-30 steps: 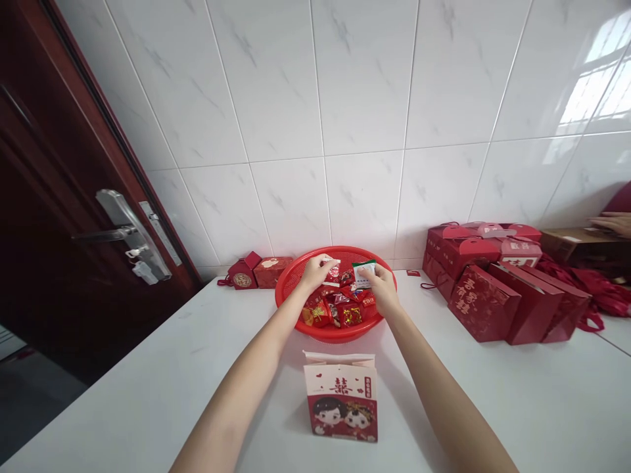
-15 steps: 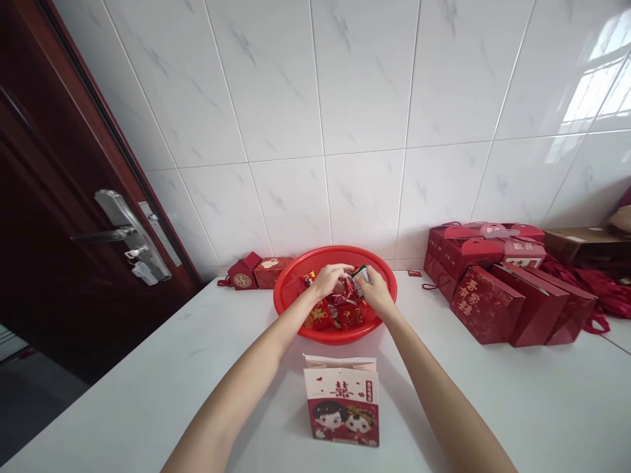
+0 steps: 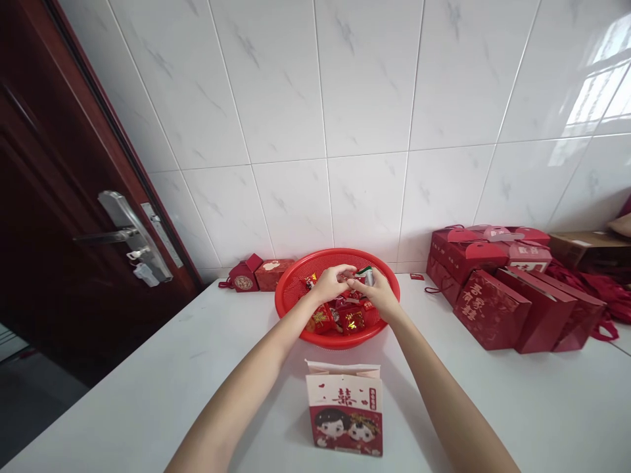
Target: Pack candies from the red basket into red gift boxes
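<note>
A red plastic basket point(image 3: 340, 341) with perforated sides holds several wrapped sweets point(image 3: 323, 320) in red and gold. Both of my hands are over it, close together. My right hand point(image 3: 380, 293) grips a small packet point(image 3: 369, 277) with a green and white wrapper, partly covered by the fingers. Beside it, my left hand point(image 3: 331, 284) has curled fingers; a bit of red wrapper shows near them, but its grip is mostly hidden. Nearer to me stands an upright paper gift box point(image 3: 345, 417) with a couple's cartoon faces; its top is open.
Several red gift boxes point(image 3: 490, 309) stand at the right, with red bags point(image 3: 611, 299) and a cardboard box point(image 3: 589, 253) behind. Two small red boxes point(image 3: 273, 274) sit left of the basket by the tiled wall point(image 3: 290, 98). A dark door point(image 3: 44, 164) is at the left.
My right hand has moved slightly left with the packet, and its thumb now reaches my left hand. The view has shifted a little. The gift box stands as before.
</note>
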Motion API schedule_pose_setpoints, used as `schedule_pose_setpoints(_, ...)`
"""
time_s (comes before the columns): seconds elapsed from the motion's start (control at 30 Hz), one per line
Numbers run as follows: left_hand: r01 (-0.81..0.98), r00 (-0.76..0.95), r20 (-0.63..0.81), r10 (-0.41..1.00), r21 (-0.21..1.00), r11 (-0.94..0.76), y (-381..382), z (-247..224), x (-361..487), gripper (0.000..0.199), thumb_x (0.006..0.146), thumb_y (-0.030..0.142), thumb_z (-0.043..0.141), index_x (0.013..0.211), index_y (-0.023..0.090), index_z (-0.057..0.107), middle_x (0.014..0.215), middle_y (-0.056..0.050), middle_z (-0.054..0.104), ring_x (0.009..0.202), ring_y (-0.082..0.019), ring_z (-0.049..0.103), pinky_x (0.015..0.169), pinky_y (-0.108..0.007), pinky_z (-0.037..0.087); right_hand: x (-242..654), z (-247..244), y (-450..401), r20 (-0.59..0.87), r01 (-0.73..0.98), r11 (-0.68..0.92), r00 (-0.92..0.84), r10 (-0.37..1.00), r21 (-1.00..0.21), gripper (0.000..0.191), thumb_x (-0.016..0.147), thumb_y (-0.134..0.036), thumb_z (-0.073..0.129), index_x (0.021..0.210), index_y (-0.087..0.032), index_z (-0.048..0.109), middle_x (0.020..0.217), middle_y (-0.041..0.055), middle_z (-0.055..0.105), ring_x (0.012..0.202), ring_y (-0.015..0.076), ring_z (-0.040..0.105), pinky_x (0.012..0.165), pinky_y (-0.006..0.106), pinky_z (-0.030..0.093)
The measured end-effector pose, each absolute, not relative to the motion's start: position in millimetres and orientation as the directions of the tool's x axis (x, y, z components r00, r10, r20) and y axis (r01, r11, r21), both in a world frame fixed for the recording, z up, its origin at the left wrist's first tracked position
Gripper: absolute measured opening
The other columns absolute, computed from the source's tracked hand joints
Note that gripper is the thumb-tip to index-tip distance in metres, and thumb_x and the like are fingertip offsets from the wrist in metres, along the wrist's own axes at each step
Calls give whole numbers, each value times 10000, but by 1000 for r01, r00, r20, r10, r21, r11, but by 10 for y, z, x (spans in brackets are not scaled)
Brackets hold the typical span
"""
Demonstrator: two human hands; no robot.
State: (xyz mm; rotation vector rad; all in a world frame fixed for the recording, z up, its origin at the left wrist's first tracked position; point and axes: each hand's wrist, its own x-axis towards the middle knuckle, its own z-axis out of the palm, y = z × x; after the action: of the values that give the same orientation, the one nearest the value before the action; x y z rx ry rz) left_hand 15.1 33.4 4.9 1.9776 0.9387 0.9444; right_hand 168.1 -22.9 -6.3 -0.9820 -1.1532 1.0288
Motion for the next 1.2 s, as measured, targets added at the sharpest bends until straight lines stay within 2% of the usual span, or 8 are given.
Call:
schedule_pose_setpoints(0.17, 314, 442, 334, 832, 812, -492, 339, 60, 170, 320, 848, 369, 657, 1064, 141, 717, 1076, -108, 757, 981, -231, 700, 864, -321, 546, 1673, 8, -284, 244, -209, 259, 99, 965, -943, 440, 509, -372, 897, 788, -194, 607, 691, -32, 646, 648, 153, 581, 602, 281, 491)
schedule_pose_setpoints(0.33, 423, 448, 326, 833, 743, -518, 354, 23, 148, 372, 953, 407, 462, 1064, 152, 709, 982, -80, 759, 863, -216, 695, 761, -302, 530, 1666, 18, -275, 224, -286, 276, 203, 953, -917, 393, 530, -273, 863, 831, -203, 620, 729, -23, 678, 686, 168, 616, 620, 289, 511)
schedule_pose_setpoints(0.47, 516, 554, 256, 792, 641, -568, 332, -39, 159, 247, 893, 313, 538, 935, 178, 741, 877, -54, 761, 834, -232, 689, 774, -307, 505, 1683, 0, -246, 191, -355, 308, 329, 925, -883, 420, 553, -269, 841, 889, -213, 596, 764, -33, 673, 696, 155, 617, 632, 285, 512)
schedule_pose_setpoints(0.6, 540, 678, 182, 712, 534, -650, 298, -78, 286, 133, 803, 224, 623, 848, 214, 747, 915, -56, 766, 898, -260, 695, 831, -318, 498, 1698, -10, -224, 165, -407, 349, 422, 891, -844, 435, 577, -279, 826, 923, -228, 568, 788, -40, 668, 700, 151, 627, 608, 278, 513)
schedule_pose_setpoints(0.83, 516, 794, 78, 603, 438, -736, 368, -265, 604, 84, 695, 148, 732, 686, 226, 700, 790, -58, 738, 844, -273, 684, 856, -351, 517, 1714, -24, -202, 177, -453, 375, 422, 889, -809, 420, 543, -251, 876, 850, -223, 590, 771, -35, 683, 716, 165, 657, 678, 333, 568)
schedule_pose_setpoints(0.93, 532, 794, 50, 606, 427, -731, 459, -404, 688, 70, 771, 202, 747, 724, 198, 697, 762, -34, 714, 802, -225, 673, 844, -374, 535, 1726, -8, -213, 190, -469, 369, 385, 903, -802, 390, 542, -266, 898, 817, -198, 630, 770, -8, 701, 713, 173, 662, 711, 363, 579)
schedule_pose_setpoints(1.07, 578, 754, 47, 655, 425, -696, 549, -527, 721, 203, 934, 353, 638, 894, 161, 689, 945, -45, 710, 895, -182, 666, 880, -399, 543, 1734, 26, -217, 187, -508, 356, 353, 917, -785, 361, 539, -274, 907, 787, -186, 660, 771, 8, 714, 722, 185, 676, 745, 389, 594)
schedule_pose_setpoints(1.2, 621, 705, 44, 708, 444, -646, 525, -516, 721, 156, 883, 307, 694, 827, 161, 686, 890, -47, 710, 917, -212, 668, 918, -438, 525, 1742, 73, -223, 167, -579, 336, 326, 930, -743, 367, 519, -266, 906, 788, -192, 667, 786, 18, 734, 759, 199, 696, 739, 368, 606)
